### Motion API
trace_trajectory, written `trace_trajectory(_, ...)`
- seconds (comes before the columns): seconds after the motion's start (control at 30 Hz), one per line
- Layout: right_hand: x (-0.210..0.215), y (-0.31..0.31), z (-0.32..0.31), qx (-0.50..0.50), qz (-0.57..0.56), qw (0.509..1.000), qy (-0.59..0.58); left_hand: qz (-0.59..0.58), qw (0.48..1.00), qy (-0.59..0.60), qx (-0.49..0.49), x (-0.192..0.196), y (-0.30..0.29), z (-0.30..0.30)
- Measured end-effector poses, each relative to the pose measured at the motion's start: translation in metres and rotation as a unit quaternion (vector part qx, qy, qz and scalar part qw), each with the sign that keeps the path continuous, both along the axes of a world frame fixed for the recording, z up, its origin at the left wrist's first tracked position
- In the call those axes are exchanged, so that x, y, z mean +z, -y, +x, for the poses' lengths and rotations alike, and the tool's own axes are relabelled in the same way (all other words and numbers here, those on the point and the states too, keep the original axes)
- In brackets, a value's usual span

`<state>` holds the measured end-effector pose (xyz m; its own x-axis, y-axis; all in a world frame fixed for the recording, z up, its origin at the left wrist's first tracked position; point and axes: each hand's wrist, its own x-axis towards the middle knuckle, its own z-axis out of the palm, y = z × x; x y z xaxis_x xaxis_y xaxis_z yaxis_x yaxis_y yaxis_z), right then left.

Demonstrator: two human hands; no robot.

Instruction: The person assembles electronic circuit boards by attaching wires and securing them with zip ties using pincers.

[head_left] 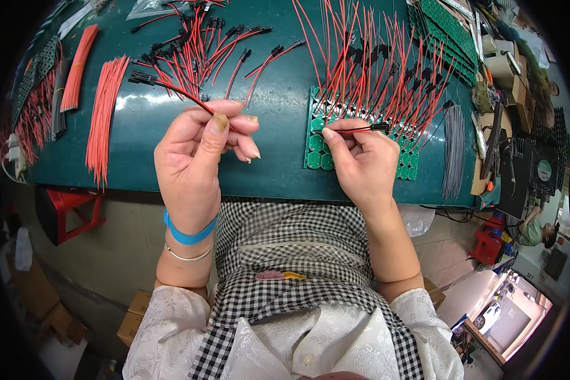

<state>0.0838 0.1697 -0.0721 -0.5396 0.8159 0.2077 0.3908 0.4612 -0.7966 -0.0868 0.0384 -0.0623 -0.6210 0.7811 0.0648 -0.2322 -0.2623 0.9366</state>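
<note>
My left hand point(193, 142) is raised over the table's near side. Thumb and fingers pinch a red-and-black connector cable point(182, 92), its black plug pointing up to the left. My right hand point(367, 158) hovers at the front of a green circuit-board panel point(313, 147) made of small round boards. Between its thumb and forefinger is another red-and-black connector cable point(360, 130), with the black plug towards the right. Whether that cable's bare end touches a board is hidden by the fingertips. Many similar cables stand upright from the panel behind this hand.
Loose connector cables point(199, 54) lie spread at the far middle of the green table point(269, 180). Red wire bundles point(106, 117) are to the left, a grey wire bundle point(453, 152) to the right. Stacked green panels point(448, 35) fill the far right. A red stool point(76, 212) stands below left.
</note>
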Motion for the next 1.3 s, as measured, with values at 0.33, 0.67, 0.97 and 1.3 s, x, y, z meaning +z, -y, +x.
trace_trajectory(0.33,-0.005,-0.002,-0.007,0.051,0.068,0.996,-0.006,-0.057,0.998,-0.017,-0.019,0.000,-0.002,0.007)
trace_trajectory(0.67,-0.011,0.002,-0.012,0.014,0.177,0.983,0.051,-0.108,0.991,-0.007,-0.082,0.007,-0.004,0.024)
trace_trajectory(0.97,0.031,0.006,0.020,0.163,-0.298,0.927,-0.161,-0.085,0.951,-0.193,-0.225,0.002,-0.006,0.036)
trace_trajectory(1.3,0.011,-0.010,0.027,0.028,-0.032,0.999,-0.004,-0.228,0.672,-0.693,0.129,-0.011,-0.074,-0.036)
